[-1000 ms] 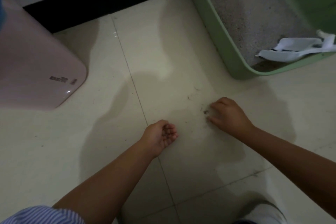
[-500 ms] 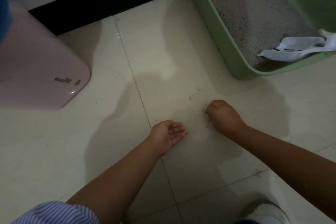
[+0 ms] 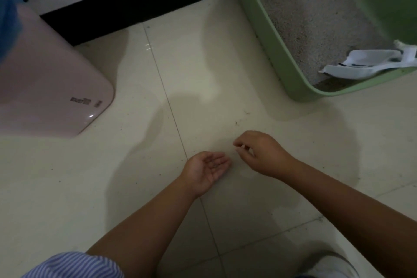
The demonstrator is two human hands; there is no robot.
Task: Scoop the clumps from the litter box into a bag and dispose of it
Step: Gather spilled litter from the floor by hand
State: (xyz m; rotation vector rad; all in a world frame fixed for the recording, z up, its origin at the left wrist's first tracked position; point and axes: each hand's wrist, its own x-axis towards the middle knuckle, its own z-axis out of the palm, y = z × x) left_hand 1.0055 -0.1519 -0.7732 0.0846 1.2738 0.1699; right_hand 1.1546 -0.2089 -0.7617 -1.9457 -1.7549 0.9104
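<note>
My left hand (image 3: 206,170) lies palm up just above the tiled floor, fingers relaxed, with a few dark litter grains in the palm. My right hand (image 3: 261,153) hovers just right of its fingertips, thumb and forefinger pinched together on small litter grains. The green litter box (image 3: 270,47) stands at the upper right, filled with grey litter (image 3: 311,13). A white scoop (image 3: 361,66) lies inside it against the near rim. No bag is in view.
A pink rounded container (image 3: 52,88) stands at the left. A black baseboard (image 3: 140,4) runs along the wall behind. A few specks of debris (image 3: 236,122) lie on the floor beyond my hands. My white shoe (image 3: 327,266) shows at the bottom right.
My right hand has lifted off the floor spot where it was picking at debris and moved toward my left palm. The left hand's fingers have uncurled to lie flatter.
</note>
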